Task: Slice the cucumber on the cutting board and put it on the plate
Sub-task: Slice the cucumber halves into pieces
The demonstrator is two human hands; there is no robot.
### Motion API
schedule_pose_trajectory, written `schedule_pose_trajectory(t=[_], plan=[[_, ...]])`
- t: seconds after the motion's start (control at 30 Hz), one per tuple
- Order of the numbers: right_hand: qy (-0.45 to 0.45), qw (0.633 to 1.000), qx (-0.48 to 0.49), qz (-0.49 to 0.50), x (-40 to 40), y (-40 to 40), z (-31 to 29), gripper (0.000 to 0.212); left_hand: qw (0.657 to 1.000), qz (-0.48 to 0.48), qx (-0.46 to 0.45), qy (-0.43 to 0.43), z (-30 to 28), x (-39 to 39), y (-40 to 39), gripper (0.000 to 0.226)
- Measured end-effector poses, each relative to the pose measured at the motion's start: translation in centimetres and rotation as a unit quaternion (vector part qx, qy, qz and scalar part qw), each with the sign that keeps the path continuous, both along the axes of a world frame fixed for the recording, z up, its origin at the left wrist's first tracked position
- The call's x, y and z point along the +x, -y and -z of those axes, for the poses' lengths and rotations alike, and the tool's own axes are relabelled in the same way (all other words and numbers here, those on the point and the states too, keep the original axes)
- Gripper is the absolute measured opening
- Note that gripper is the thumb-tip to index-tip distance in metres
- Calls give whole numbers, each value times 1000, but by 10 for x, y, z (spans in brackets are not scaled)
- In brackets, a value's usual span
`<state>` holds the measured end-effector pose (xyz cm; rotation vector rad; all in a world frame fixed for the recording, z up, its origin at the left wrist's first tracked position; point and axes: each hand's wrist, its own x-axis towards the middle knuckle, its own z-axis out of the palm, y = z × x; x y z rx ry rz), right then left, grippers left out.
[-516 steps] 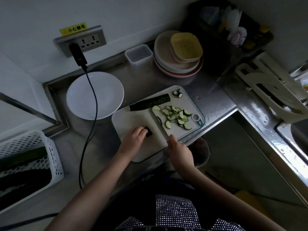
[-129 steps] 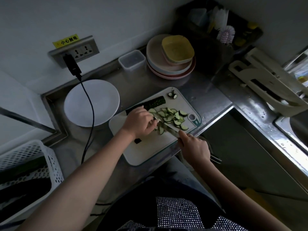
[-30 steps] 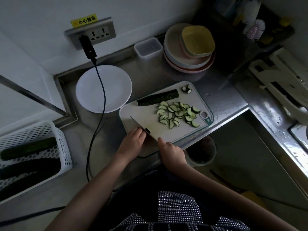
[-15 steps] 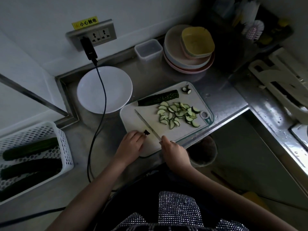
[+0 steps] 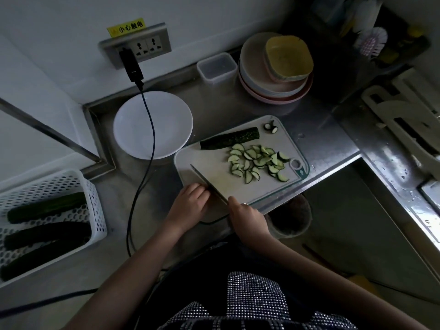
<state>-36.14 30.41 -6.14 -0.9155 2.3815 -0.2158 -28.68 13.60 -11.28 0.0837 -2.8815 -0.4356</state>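
While my right hand (image 5: 247,216) gripped the knife (image 5: 209,184) on the cutting board (image 5: 214,172), my left hand (image 5: 190,203) curled beside its blade, contents hidden. Cucumber slices (image 5: 257,163) and a half cucumber (image 5: 229,138) lay at two o'clock; the white plate (image 5: 152,125) at eleven held nothing; the basket (image 5: 47,220) at nine held whole cucumbers (image 5: 47,231).

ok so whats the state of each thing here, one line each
cucumber half: uncut, lying on the cutting board
cucumber slices: cut, piled on the board
white plate: bare
knife: blade on the board
right hand: grips the knife
left hand: fingers curled beside the blade
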Motion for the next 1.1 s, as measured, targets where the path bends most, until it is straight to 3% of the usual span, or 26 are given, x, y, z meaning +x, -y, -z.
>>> schedule_pose_trajectory(t=[0.2,0.3,0.53,0.6,0.7,0.8,0.97,1.1], plan=[[-11,1000,11,5,-4,3,-3,7,1000,-4,7,8,-2,-1,-2,32],[-66,998,12,-6,-12,-6,-6,15,1000,7,8,-5,-2,-1,-3,31],[-142,986,-41,79,-36,-32,-15,15,999,42,0,-1,2,-7,-1,47],[-147,984,-51,88,-37,-39,-13,11,999,23,22,18,2,-8,0,39],[-153,982,-53,91,-41,-49,-12,9,998,11,34,48,-4,-15,5,5],[-153,984,-48,77,-43,-57,-12,9,994,0,42,96,-7,-19,5,29],[-194,981,0,28,-57,-66,-21,19,984,-85,158,21,-34,-52,-19,12],[-197,980,30,12,-74,-73,-29,34,970,-117,212,10,-52,-87,-38,7]])
